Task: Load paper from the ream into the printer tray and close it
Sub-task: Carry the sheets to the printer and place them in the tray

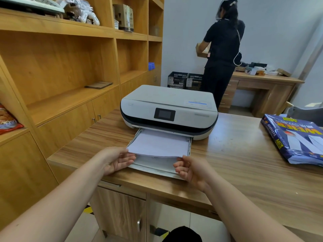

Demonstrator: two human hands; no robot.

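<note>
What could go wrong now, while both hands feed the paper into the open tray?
The paper stack looks raised at its near edge over the tray, so sheets may bend or sit crooked. The left hand and right hand grip only its near corners, so sheets could fan out.

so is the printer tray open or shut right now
Open: the tray sticks out from the printer, paper stack half in.

Both hands, left (118,160) and right (189,169), pinch the near corners of a paper stack (157,143) over the open printer tray (153,167). The ream (295,138) lies on the desk (236,154), well apart to the right.
</note>
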